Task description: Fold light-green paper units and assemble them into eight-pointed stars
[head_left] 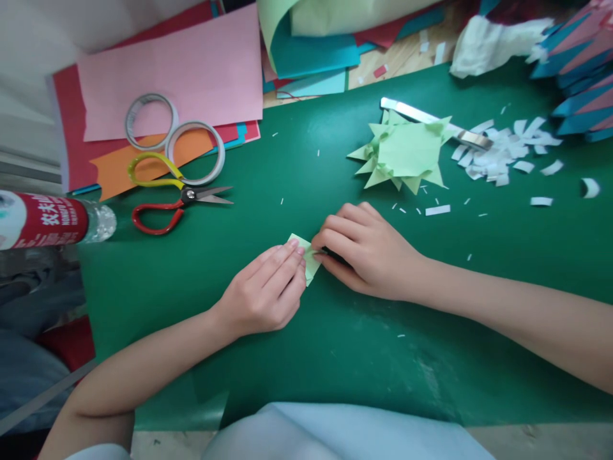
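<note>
Between my hands, just above or on the green table mat, is a small folded piece of light green paper (311, 263). My left hand (268, 286) has its fingers closed over the paper's left side and covers part of it. At the paper's right corner, my right hand (366, 250) pinches with thumb and fingertips. Beyond my right hand lies a spiky light green folded-paper piece (409, 152) with several pointed tips. A silver snap-off cutter (431, 120) rests behind it, pointing towards a pile of white scraps (500, 150).
Scissors (184, 195) with yellow and red handles lie left, beside two tape rolls (152, 121) on coloured paper sheets (182, 76). A bottle (52, 220) is at the left edge. Blue and pink folded paper (587, 70) stands at far right. The green mat (335, 370) spans the table.
</note>
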Demonstrator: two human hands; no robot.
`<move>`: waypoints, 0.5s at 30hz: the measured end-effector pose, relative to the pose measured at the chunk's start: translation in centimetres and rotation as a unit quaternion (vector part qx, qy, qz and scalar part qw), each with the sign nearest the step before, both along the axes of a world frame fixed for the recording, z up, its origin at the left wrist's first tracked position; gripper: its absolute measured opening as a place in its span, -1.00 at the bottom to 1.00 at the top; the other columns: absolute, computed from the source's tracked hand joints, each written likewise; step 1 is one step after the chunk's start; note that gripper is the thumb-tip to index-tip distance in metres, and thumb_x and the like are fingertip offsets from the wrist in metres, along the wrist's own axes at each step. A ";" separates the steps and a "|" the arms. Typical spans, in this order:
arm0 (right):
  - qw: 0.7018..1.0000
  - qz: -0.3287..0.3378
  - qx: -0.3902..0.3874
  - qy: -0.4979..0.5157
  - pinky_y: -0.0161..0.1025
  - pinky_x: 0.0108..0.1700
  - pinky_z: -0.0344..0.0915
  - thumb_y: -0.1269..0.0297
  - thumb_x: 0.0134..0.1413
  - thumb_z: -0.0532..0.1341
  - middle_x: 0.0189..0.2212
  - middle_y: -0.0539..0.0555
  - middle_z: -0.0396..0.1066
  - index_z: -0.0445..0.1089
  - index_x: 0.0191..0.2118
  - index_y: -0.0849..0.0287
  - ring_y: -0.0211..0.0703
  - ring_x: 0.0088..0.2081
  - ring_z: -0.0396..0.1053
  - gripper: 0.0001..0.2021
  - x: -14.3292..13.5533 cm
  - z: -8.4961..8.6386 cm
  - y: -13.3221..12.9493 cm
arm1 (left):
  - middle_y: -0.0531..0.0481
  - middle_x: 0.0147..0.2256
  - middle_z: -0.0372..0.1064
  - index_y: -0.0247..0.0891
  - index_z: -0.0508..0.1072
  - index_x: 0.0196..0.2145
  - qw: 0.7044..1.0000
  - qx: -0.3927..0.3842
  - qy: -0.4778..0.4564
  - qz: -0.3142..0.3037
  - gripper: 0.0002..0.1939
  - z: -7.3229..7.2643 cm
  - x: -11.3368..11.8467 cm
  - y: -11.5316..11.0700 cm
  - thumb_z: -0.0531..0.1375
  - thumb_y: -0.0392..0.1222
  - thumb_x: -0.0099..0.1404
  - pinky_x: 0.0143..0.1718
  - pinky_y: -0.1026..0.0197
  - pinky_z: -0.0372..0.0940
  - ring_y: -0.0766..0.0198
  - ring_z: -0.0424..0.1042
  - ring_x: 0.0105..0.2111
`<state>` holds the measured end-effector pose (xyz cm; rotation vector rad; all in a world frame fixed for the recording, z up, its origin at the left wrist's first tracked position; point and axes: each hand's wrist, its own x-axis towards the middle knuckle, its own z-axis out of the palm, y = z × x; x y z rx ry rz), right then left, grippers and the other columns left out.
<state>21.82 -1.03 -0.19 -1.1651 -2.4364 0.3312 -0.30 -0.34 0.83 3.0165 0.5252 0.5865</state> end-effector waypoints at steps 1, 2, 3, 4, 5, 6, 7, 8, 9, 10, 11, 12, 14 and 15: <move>1.000 -0.001 0.004 -0.002 -0.18 -0.30 0.01 0.27 0.31 0.06 -0.37 0.08 0.37 0.35 -0.27 0.19 -0.16 -0.32 0.16 -0.82 0.0 -0.1 0.0 | -0.38 -0.08 0.51 -0.53 0.49 -0.13 1.000 -0.011 -0.002 0.002 -0.73 0.0 -0.1 -0.1 0.13 -0.35 0.24 0.00 0.00 0.48 -0.07 0.49 0.02; 1.000 -0.001 0.011 -0.003 -0.19 -0.31 0.01 0.26 0.31 0.07 -0.36 0.08 0.37 0.36 -0.26 0.19 -0.16 -0.32 0.17 -0.82 0.0 -0.1 0.0 | -0.40 -0.06 0.50 -0.53 0.48 -0.11 1.000 -0.022 -0.003 0.004 -0.70 -0.1 -0.1 -0.1 0.13 -0.33 0.24 0.02 -0.01 0.47 -0.09 0.47 0.04; 1.000 0.000 0.022 -0.006 -0.19 -0.31 0.02 0.26 0.31 0.07 -0.37 0.08 0.37 0.37 -0.26 0.19 -0.16 -0.32 0.17 -0.82 -0.1 -0.2 0.1 | -0.42 -0.05 0.49 -0.55 0.47 -0.09 0.999 -0.033 -0.004 0.006 -0.68 -0.1 -0.2 -0.2 0.12 -0.31 0.24 0.04 -0.02 0.46 -0.10 0.46 0.05; 0.999 0.002 0.036 -0.010 -0.19 -0.32 0.03 0.26 0.30 0.08 -0.38 0.08 0.37 0.38 -0.27 0.19 -0.16 -0.33 0.16 -0.82 0.0 -0.3 0.1 | -0.43 -0.03 0.48 -0.56 0.46 -0.08 0.999 -0.040 -0.004 0.007 -0.65 -0.1 -0.2 -0.2 0.12 -0.29 0.24 0.05 -0.03 0.45 -0.12 0.44 0.07; 0.998 0.006 0.052 -0.016 -0.20 -0.34 0.03 0.27 0.30 0.08 -0.40 0.07 0.37 0.38 -0.29 0.19 -0.17 -0.34 0.15 -0.81 0.0 -0.3 0.2 | -0.45 -0.03 0.47 -0.58 0.46 -0.07 0.999 -0.044 -0.004 0.007 -0.64 -0.1 -0.2 -0.2 0.12 -0.28 0.24 0.06 -0.04 0.45 -0.13 0.44 0.07; 0.997 0.013 0.068 -0.023 -0.20 -0.35 0.04 0.29 0.30 0.09 -0.41 0.07 0.37 0.38 -0.31 0.18 -0.18 -0.36 0.14 -0.81 0.0 -0.4 0.3 | -0.45 -0.03 0.47 -0.59 0.46 -0.07 0.999 -0.046 -0.003 0.006 -0.63 -0.1 -0.3 -0.3 0.13 -0.27 0.23 0.06 -0.05 0.45 -0.14 0.43 0.07; 0.996 0.022 0.082 -0.030 -0.21 -0.35 0.05 0.30 0.29 0.09 -0.42 0.06 0.37 0.39 -0.33 0.17 -0.19 -0.37 0.13 -0.81 0.1 -0.4 0.4 | -0.46 -0.03 0.47 -0.60 0.46 -0.07 0.999 -0.045 -0.003 0.005 -0.62 -0.1 -0.3 -0.3 0.13 -0.27 0.23 0.06 -0.05 0.44 -0.14 0.43 0.07; 0.994 0.032 0.094 -0.035 -0.22 -0.36 0.06 0.32 0.29 0.09 -0.42 0.05 0.37 0.39 -0.34 0.17 -0.20 -0.38 0.13 -0.81 0.2 -0.4 0.5 | -0.45 -0.03 0.47 -0.60 0.46 -0.07 0.999 -0.043 -0.002 0.004 -0.63 -0.1 -0.3 -0.3 0.13 -0.28 0.23 0.07 -0.04 0.44 -0.13 0.44 0.07; 0.993 0.042 0.103 -0.037 -0.22 -0.36 0.08 0.34 0.29 0.10 -0.42 0.04 0.38 0.39 -0.34 0.16 -0.21 -0.39 0.13 -0.82 0.3 -0.3 0.5 | -0.44 -0.04 0.47 -0.59 0.46 -0.07 0.999 -0.039 -0.003 0.004 -0.63 -0.1 -0.3 -0.3 0.14 -0.28 0.23 0.07 -0.03 0.44 -0.13 0.44 0.07; 0.992 0.051 0.109 -0.035 -0.23 -0.35 0.11 0.35 0.29 0.10 -0.41 0.04 0.39 0.40 -0.32 0.15 -0.22 -0.39 0.14 -0.83 0.4 -0.3 0.6 | -0.43 -0.04 0.48 -0.58 0.46 -0.07 0.999 -0.036 -0.004 0.004 -0.64 -0.2 -0.3 -0.3 0.14 -0.28 0.23 0.07 -0.03 0.45 -0.12 0.44 0.07; 0.992 0.060 0.111 -0.030 -0.23 -0.34 0.13 0.35 0.29 0.09 -0.40 0.03 0.40 0.41 -0.30 0.15 -0.22 -0.38 0.16 -0.83 0.5 -0.3 0.7 | -0.43 -0.05 0.48 -0.58 0.47 -0.08 0.999 -0.034 -0.006 0.003 -0.65 -0.2 -0.3 -0.2 0.14 -0.28 0.23 0.07 -0.02 0.45 -0.11 0.45 0.06; 0.991 0.067 0.110 -0.021 -0.24 -0.33 0.16 0.36 0.29 0.09 -0.40 0.03 0.41 0.42 -0.27 0.15 -0.23 -0.37 0.18 -0.84 0.6 -0.3 0.8 | -0.42 -0.05 0.49 -0.58 0.47 -0.08 0.999 -0.032 -0.008 0.003 -0.65 -0.2 -0.3 -0.2 0.15 -0.28 0.23 0.07 -0.02 0.45 -0.11 0.45 0.06; 0.992 0.077 0.098 -0.003 -0.24 -0.31 0.21 0.35 0.31 0.07 -0.37 0.03 0.43 0.42 -0.24 0.15 -0.23 -0.35 0.22 -0.82 0.8 -0.3 1.0 | -0.42 -0.06 0.49 -0.60 0.47 -0.08 0.999 -0.030 -0.016 0.003 -0.65 -0.2 -0.3 -0.2 0.16 -0.29 0.22 0.06 -0.01 0.45 -0.11 0.46 0.04; 0.993 0.081 0.090 0.004 -0.24 -0.30 0.23 0.35 0.32 0.06 -0.35 0.04 0.44 0.42 -0.23 0.15 -0.23 -0.34 0.24 -0.81 0.9 -0.3 1.1 | -0.42 -0.07 0.50 -0.61 0.47 -0.08 0.999 -0.031 -0.019 0.003 -0.64 -0.2 -0.3 -0.2 0.17 -0.30 0.21 0.07 -0.01 0.45 -0.11 0.47 0.04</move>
